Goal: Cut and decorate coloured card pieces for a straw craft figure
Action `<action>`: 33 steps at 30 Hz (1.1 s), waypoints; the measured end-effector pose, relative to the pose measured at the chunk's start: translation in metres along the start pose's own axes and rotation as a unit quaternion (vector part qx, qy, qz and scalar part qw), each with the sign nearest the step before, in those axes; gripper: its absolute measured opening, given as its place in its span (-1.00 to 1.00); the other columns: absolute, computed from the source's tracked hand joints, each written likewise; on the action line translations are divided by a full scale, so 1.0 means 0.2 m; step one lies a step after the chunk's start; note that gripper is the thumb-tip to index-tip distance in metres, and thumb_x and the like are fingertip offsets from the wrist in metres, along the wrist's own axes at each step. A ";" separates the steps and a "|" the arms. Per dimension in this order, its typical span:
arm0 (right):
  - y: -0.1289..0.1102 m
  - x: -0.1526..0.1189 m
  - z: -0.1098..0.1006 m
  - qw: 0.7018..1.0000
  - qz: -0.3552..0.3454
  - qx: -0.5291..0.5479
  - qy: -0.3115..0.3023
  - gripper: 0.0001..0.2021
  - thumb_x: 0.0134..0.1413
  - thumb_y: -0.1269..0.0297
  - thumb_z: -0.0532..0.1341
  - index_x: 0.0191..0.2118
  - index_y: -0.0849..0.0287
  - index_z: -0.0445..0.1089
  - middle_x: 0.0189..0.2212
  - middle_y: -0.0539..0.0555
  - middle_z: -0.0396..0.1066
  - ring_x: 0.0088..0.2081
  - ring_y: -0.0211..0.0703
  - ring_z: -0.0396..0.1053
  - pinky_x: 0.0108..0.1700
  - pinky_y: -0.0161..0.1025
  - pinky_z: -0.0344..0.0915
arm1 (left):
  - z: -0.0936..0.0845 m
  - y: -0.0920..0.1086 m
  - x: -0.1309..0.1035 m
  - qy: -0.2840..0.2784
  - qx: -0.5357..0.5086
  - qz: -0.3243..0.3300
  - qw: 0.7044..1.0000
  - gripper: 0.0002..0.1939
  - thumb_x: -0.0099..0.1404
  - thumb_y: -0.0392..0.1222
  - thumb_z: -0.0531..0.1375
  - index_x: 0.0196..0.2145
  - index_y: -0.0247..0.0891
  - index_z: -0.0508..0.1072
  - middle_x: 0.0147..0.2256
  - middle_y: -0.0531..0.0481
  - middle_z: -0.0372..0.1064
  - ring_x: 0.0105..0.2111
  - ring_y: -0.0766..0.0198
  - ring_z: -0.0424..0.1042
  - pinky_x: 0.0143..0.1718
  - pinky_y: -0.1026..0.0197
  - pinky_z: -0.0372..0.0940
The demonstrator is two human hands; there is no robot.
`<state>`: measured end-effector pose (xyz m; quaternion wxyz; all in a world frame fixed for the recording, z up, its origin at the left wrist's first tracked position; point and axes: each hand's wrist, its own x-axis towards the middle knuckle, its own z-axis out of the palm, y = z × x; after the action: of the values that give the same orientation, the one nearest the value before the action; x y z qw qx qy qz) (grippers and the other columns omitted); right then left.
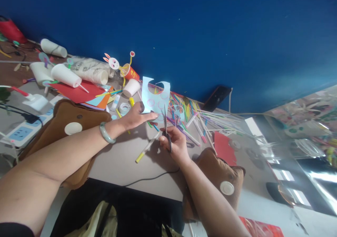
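My left hand (137, 117) is closed on the lower left edge of a light blue sheet of paper (154, 96). Pink circles are drawn on the sheet, and a rounded piece is cut out of its top edge. In my right hand (176, 142) is a pair of dark-handled scissors (165, 133), blades pointing up at the paper's lower right edge. Whether the blades touch the paper I cannot tell. Below the hands a yellow-capped marker (143, 152) lies on the table. A roll of tape (124, 108) and a glue stick (115, 103) sit left of the paper.
Several markers and pipe cleaners (192, 110) lie along the blue wall (184, 37). White paper cups (65, 75), red paper (79, 91) and a power strip (26, 128) are at left. Brown cushions (76, 117) flank the work area. A rabbit-faced red cup (131, 72) lies behind.
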<state>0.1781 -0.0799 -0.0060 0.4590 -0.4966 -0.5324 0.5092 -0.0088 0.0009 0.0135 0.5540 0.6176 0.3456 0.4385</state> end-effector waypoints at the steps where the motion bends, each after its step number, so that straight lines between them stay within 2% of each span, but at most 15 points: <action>1: 0.00 0.00 0.00 1.000 0.001 -0.003 0.000 -0.52 -0.19 -0.08 0.45 -0.26 0.14 0.34 -0.68 -0.14 0.30 -0.68 -0.38 0.12 -0.63 -0.36 0.04 | 0.00 0.00 0.00 0.001 0.001 0.002 1.000 -0.69 0.12 -0.02 0.34 -0.31 -0.34 0.52 -0.36 -0.07 0.51 -0.36 0.22 0.47 -0.23 0.19 0.39; 8: 0.00 0.00 0.00 1.000 0.005 0.002 0.003 -0.52 -0.21 -0.07 0.46 -0.28 0.14 0.34 -0.68 -0.13 0.30 -0.68 -0.37 0.14 -0.64 -0.37 0.05 | -0.01 -0.01 0.00 0.001 -0.012 0.003 1.000 -0.68 0.12 -0.03 0.34 -0.25 -0.32 0.54 -0.29 -0.05 0.54 -0.31 0.22 0.48 -0.20 0.19 0.40; 14: 0.00 0.00 0.00 1.000 0.014 0.000 0.003 -0.52 -0.21 -0.07 0.46 -0.28 0.14 0.35 -0.68 -0.13 0.30 -0.69 -0.38 0.12 -0.65 -0.37 0.03 | -0.01 -0.01 0.00 0.007 -0.014 0.000 1.000 -0.70 0.12 -0.03 0.33 -0.28 -0.31 0.53 -0.29 -0.07 0.53 -0.27 0.19 0.48 -0.18 0.18 0.39; 26: 0.00 0.00 0.01 1.000 0.020 0.002 -0.002 -0.53 -0.20 -0.06 0.45 -0.28 0.14 0.35 -0.69 -0.14 0.28 -0.70 -0.37 0.12 -0.66 -0.37 0.02 | -0.01 -0.03 0.01 0.042 -0.011 -0.016 0.999 -0.73 0.11 -0.03 0.35 -0.33 -0.28 0.51 -0.38 -0.03 0.50 -0.38 0.25 0.46 -0.29 0.22 0.40; 30: -0.01 0.00 0.01 1.000 0.014 0.003 0.007 -0.53 -0.21 -0.05 0.46 -0.29 0.14 0.33 -0.70 -0.15 0.28 -0.70 -0.38 0.11 -0.64 -0.38 0.04 | 0.00 -0.01 0.01 0.036 -0.052 -0.034 0.997 -0.70 0.09 -0.03 0.37 -0.34 -0.30 0.49 -0.42 -0.01 0.47 -0.43 0.27 0.47 -0.35 0.23 0.42; 33: 0.00 0.00 0.01 1.000 0.013 0.000 0.011 -0.53 -0.20 -0.05 0.46 -0.28 0.14 0.33 -0.69 -0.15 0.28 -0.69 -0.38 0.11 -0.64 -0.38 0.02 | 0.01 -0.01 0.01 0.006 -0.094 -0.047 0.994 -0.68 0.07 -0.02 0.39 -0.35 -0.31 0.47 -0.43 0.00 0.46 -0.47 0.26 0.48 -0.38 0.20 0.44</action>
<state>0.1763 -0.0804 -0.0060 0.4581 -0.5093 -0.5208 0.5095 -0.0064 0.0022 0.0110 0.6272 0.5435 0.3347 0.4463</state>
